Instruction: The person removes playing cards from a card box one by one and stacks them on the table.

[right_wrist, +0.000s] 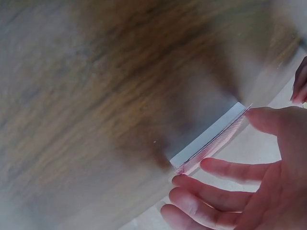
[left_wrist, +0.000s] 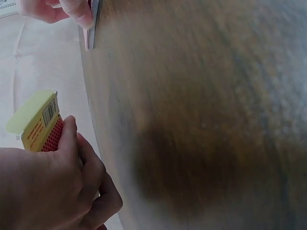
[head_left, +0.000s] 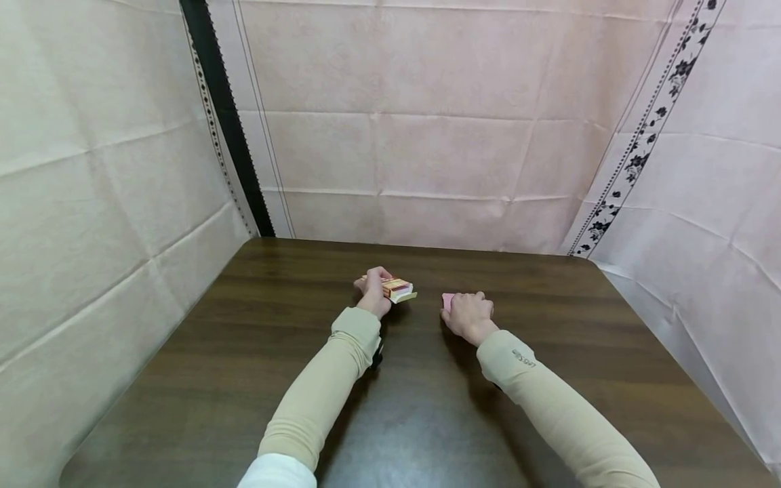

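My left hand (head_left: 373,293) grips a small red and yellow card box (head_left: 398,289) just above the table. Its end flap hangs open toward the right, and a barcode shows on the box in the left wrist view. To the right, my right hand (head_left: 470,316) holds a deck of playing cards (right_wrist: 211,140) at the tabletop, thumb at one end and fingertips at the other. The deck has a pink patterned top and white edges. From the head view, the hand covers most of it. A gap of tabletop separates the box from the deck.
The dark wooden table (head_left: 403,379) spreads out beneath both hands. Pale creased cloth (head_left: 439,156) hangs behind it and at both sides, with a floral strip (head_left: 634,163) on the right and a black band (head_left: 234,135) on the left.
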### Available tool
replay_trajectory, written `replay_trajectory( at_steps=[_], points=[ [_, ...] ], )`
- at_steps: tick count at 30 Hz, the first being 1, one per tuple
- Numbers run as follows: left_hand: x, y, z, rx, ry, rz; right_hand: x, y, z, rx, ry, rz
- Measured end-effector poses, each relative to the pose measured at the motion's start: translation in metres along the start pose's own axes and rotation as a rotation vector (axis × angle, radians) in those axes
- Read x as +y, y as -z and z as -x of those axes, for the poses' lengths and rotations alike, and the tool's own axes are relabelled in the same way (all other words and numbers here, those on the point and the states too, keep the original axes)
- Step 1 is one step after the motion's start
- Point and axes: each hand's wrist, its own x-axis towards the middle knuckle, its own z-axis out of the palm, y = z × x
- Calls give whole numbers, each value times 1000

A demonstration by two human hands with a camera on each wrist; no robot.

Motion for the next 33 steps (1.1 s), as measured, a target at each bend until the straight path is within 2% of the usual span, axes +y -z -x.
replay_trajectory(
  at_steps=[8, 17, 19, 23, 26, 29, 33],
  points=[
    [0, 1, 2, -10, 23, -12, 0, -2, 0, -8, -24, -7],
    [-1, 1, 1, -11, 15, -30, 2, 0, 2, 17, 10, -15],
    [-1, 1, 0, -10, 13, -35, 0, 3, 2, 65, 72, -57],
    [-2, 0, 0, -13, 5, -20, -8, 12, 1, 188, 298, -216],
    [-3, -2, 0, -26, 16, -16, -15, 16, 2, 205, 431, -310],
    [-5, -3, 1, -51, 36, -17, -22, 15, 3, 175, 480, -346],
    [-7, -4, 4, -99, 67, -12, -27, 13, 2, 133, 475, -350]
  ],
)
